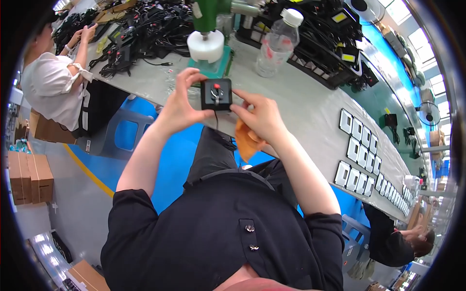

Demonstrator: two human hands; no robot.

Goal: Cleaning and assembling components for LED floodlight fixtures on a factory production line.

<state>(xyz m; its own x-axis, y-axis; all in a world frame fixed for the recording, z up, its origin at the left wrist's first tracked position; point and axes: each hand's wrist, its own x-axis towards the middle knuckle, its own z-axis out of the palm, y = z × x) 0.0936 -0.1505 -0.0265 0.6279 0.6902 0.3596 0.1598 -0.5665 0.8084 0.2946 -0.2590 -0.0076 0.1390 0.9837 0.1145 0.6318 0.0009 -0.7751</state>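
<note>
Between my hands, at the near table edge, is a small black square box [209, 100] with a red spot and a metallic ring-like part on its face. A thin dark cable hangs from its lower side. My left hand [178, 105] grips its left side, fingers at the top corner and thumb at the bottom corner. My right hand [262, 115] pinches the right edge. An orange cloth [246, 141] hangs from beneath the right hand's curled fingers. Just beyond the box stands a green press [206, 18] with a white cylindrical head [206, 47] over a teal base [213, 71].
A clear plastic bottle [276, 48] stands right of the press. Behind it are black crates [310, 68] of devices. Tangled black cables [141, 34] cover the far left table. White-framed panels [357, 150] lie in rows at right. Co-workers sit left [53, 87] and right [393, 237].
</note>
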